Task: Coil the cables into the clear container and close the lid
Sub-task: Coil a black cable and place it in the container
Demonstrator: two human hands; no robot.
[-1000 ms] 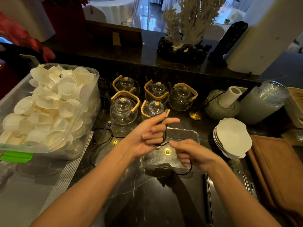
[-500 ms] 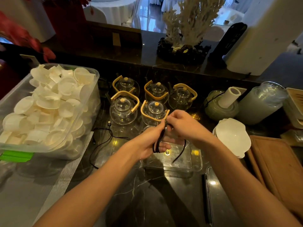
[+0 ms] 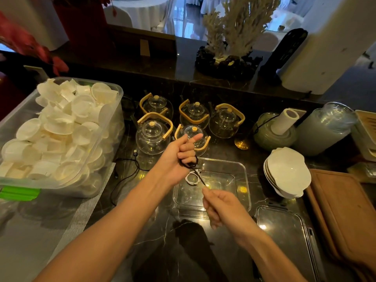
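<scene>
A restaurant service counter. Glass teapots (image 3: 153, 137), stacked white bowls (image 3: 288, 171) and a bin of cups (image 3: 61, 131) crowd its dark marble top. Cloth-draped dining tables (image 3: 140, 11) stand beyond.

- Dark marble bench (image 3: 203, 251) with pale veins, spotted with lamp reflections.
- Raised dark ledge (image 3: 162, 64) behind.
- White-draped round table (image 3: 140, 11) beyond, in daylight.
- White pillar (image 3: 329, 43) at right.

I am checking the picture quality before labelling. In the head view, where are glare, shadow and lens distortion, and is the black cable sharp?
Head view: small glare spots lie on the dark countertop and the clear container; a shadow falls below the hands; the edges bow from the wide lens; the black cable between left hand and right hand is thin but sharp.
</scene>
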